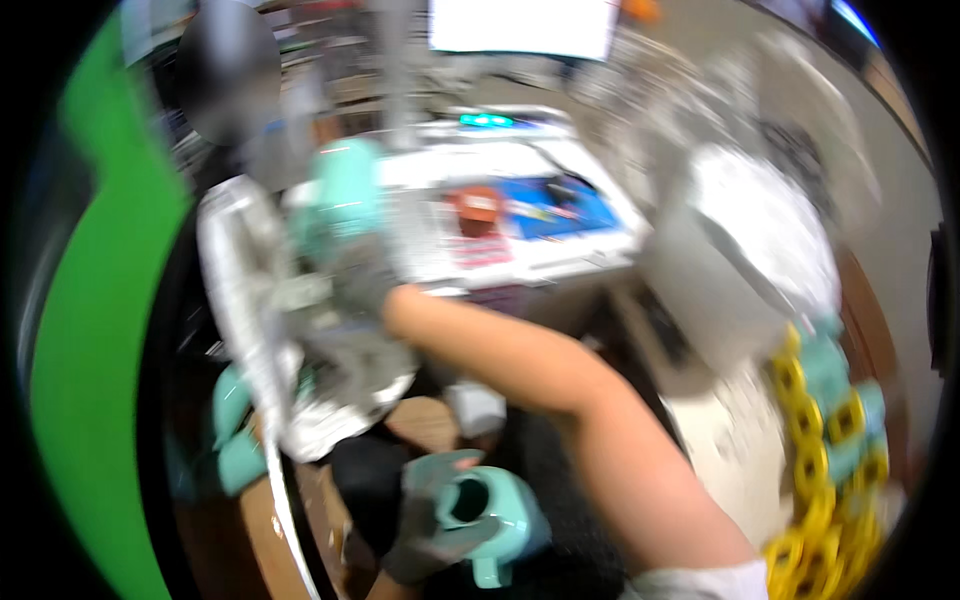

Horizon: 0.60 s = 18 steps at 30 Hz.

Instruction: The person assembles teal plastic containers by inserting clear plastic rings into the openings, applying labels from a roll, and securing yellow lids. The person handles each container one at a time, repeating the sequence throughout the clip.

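Note:
Low in the view, my left hand (pixel 428 525), in a grey glove, is closed around a teal hollow plastic part (pixel 508 515). This part has a dark round opening facing up and a short tab at its lower end. My right arm reaches across to the far left. At its end, my grey-gloved right hand (pixel 362 278) is closed on the lower end of a teal rounded plastic piece (pixel 348 190). Motion blur smears that hand, so the separate fingers do not show. A white crumpled bag (pixel 240 270) lies just left of it.
Ahead stands a white machine (pixel 410 235) with a blue pad (pixel 560 208) and a green-lit display (pixel 487 120). A large white container (pixel 710 270) is at right, above rows of yellow and teal parts (pixel 810 465). More teal pieces (pixel 240 460) lie lower left, beside a green surface (pixel 105 330).

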Tool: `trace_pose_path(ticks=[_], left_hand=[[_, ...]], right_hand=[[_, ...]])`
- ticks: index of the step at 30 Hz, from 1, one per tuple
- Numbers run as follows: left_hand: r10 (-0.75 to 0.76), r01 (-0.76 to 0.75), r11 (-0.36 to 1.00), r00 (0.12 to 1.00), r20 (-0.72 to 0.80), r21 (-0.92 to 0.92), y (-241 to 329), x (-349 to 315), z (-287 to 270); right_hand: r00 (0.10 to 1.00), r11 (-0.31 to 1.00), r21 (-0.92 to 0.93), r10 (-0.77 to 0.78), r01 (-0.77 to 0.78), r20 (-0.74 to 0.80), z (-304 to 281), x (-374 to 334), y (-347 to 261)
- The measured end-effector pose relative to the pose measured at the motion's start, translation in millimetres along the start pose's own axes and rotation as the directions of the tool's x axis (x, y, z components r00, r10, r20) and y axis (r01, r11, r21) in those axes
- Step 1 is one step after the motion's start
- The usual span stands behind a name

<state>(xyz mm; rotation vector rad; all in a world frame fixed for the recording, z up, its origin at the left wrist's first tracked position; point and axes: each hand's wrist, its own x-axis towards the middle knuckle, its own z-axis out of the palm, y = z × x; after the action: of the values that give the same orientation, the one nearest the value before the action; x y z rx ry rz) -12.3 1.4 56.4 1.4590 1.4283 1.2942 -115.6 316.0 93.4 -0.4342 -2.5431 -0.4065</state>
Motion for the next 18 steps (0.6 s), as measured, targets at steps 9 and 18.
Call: trace_pose_path(ticks=[9, 18], left_hand=[[-0.091, 0.112, 0.989, 0.976, 0.199, -0.099, -22, 19, -28], [-0.042, 0.006, 0.991, 0.963, 0.268, 0.135, -28, 42, -32]], right_hand=[[0.860, 0.813, 0.394, 0.500, -0.428, -0.098, -135, -351, 6], [-0.093, -0.235, -0.381, 0.930, -0.894, -0.357, -400, -677, -44]])
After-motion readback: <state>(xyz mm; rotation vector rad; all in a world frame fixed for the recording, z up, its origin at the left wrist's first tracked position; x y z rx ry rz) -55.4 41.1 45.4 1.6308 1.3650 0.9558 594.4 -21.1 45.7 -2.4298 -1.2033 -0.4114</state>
